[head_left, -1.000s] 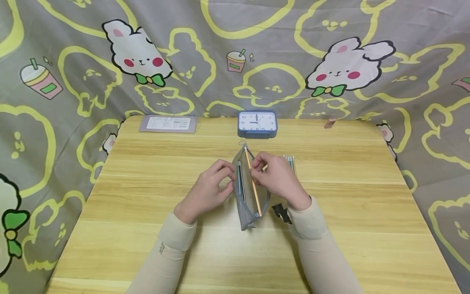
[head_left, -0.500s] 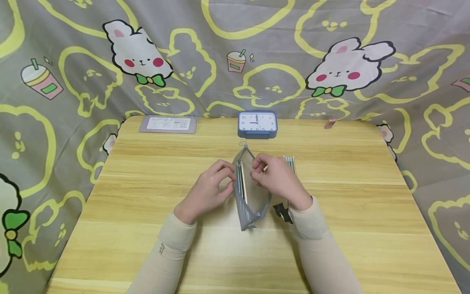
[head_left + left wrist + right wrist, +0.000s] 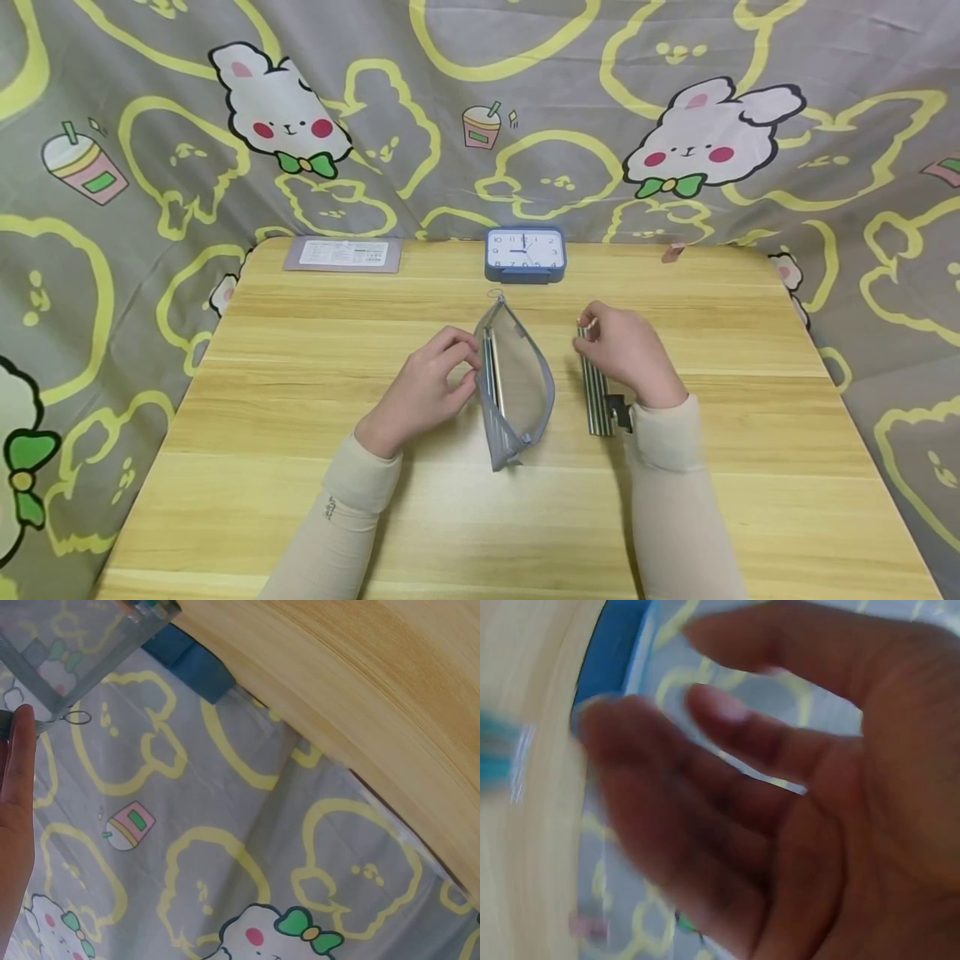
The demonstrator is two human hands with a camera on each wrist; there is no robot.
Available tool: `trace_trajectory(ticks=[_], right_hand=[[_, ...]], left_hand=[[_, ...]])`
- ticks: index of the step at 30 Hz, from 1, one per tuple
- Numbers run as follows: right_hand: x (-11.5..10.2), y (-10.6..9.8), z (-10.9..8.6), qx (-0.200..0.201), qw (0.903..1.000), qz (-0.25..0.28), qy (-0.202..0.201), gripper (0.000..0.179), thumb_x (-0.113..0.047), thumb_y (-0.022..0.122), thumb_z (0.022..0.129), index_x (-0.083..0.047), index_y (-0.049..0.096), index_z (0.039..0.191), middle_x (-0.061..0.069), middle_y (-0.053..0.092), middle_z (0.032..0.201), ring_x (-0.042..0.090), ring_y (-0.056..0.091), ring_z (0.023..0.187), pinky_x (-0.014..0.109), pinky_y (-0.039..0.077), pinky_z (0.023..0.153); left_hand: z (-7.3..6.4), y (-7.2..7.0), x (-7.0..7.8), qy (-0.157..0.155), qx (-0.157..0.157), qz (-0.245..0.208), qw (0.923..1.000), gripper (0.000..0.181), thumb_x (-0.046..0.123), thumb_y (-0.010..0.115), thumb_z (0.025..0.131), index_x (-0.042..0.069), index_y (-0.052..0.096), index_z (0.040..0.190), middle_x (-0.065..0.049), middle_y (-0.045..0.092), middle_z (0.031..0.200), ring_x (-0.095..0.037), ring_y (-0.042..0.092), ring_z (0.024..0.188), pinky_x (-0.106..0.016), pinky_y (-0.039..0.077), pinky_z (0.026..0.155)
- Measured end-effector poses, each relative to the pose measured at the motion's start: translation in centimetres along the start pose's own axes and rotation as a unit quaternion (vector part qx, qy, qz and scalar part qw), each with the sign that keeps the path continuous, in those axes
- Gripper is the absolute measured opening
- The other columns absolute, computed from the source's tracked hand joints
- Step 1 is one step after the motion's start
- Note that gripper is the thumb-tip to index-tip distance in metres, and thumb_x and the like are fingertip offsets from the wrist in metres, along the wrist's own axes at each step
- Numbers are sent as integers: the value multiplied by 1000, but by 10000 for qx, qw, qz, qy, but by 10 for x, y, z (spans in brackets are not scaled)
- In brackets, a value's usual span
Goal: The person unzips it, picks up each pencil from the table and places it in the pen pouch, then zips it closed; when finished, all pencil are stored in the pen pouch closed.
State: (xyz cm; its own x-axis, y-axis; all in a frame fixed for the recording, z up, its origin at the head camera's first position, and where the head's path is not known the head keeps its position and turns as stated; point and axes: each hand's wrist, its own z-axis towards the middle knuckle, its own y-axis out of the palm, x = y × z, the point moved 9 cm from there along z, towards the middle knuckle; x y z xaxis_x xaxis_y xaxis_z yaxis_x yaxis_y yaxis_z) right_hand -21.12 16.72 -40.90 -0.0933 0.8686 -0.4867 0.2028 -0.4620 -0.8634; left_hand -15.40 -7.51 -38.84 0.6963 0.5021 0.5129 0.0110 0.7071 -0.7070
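A grey mesh zip pencil case lies with its mouth spread wide, and several pencils rest along its left inner side. My left hand pinches the case's left edge between fingers and thumb. In the left wrist view, a corner of the case shows above that hand's fingers. To the right, my right hand hovers over the far end of a row of striped pencils. The right wrist view shows its fingers loosely bent, blurred, nothing between them; the pencil ends are apart from them.
A blue clock stands at the table's back, behind the case. At back left lies a flat grey box with a white label. A small pinkish block sits at back right. Patterned curtain surrounds the wooden table.
The right hand let go of a yellow-orange pencil inside the case, where it now lies with the others. It then moved right, over the pencil row. The left hand stayed put.
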Motion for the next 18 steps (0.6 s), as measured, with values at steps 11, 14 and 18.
trace_trajectory(ticks=[11,14,18], right_hand=[[63,24,10,-770,9960,-222,399,33,-16,56,98,5,63,123,16,71,98,28,62,82,46,55,76],[66,30,13,-787,9959,-112,434,31,-11,53,96,6,61,122,11,65,86,24,57,73,38,51,67],[65,34,16,-802,9958,-41,432,28,-10,54,96,5,59,120,7,57,78,22,54,68,32,45,59]], left_hand=[[-1,-1,1,40,43,38,10000,14,-3,74,85,6,69,93,-13,68,114,-26,71,103,-38,64,89],[-1,0,1,58,39,47,10000,14,-3,74,85,6,69,93,-13,68,113,-25,71,103,-37,64,89],[0,0,1,61,25,65,10000,14,-2,75,85,6,69,94,-13,68,114,-25,71,104,-37,64,91]])
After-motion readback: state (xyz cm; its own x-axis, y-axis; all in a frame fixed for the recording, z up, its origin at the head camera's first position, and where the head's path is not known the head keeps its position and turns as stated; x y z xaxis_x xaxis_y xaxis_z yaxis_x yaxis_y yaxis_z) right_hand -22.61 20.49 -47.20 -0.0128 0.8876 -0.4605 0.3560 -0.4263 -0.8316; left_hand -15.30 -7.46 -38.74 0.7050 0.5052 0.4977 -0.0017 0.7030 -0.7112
